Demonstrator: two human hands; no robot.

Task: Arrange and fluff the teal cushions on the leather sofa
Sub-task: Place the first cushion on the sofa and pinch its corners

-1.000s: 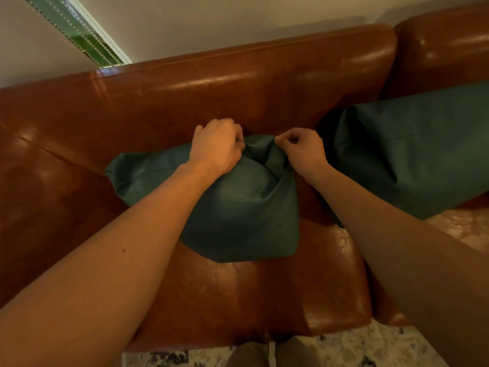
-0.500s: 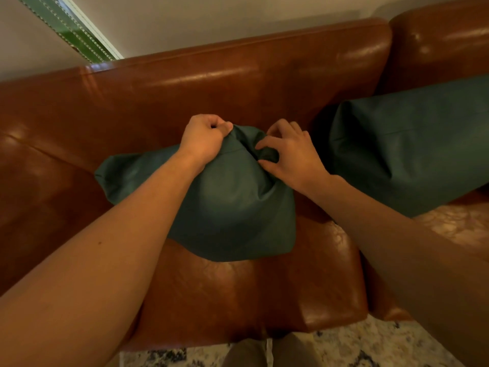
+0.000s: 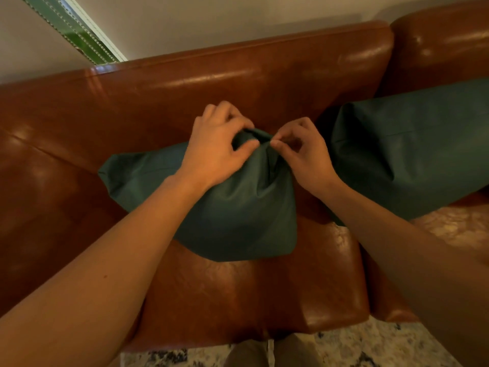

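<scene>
A teal cushion (image 3: 238, 215) lies slumped on the seat of the brown leather sofa (image 3: 238, 295), leaning toward the backrest. Its top edge is bunched into a peak between my hands. My left hand (image 3: 214, 147) grips that bunched fabric with curled fingers and thumb. My right hand (image 3: 301, 152) pinches the same peak from the right with fingertips and thumb. A second, larger teal cushion (image 3: 412, 147) leans against the backrest at the right, apart from both hands.
The sofa backrest (image 3: 185, 83) rises behind the cushions, with a pale wall above it. A green-edged blind or curtain (image 3: 79, 30) hangs at the upper left. A speckled rug (image 3: 357, 348) lies in front of the sofa.
My right hand went from resting spread on the cushion's top to pinching the bunched peak. My left hand keeps its hold on the fabric; the cushion has barely moved.
</scene>
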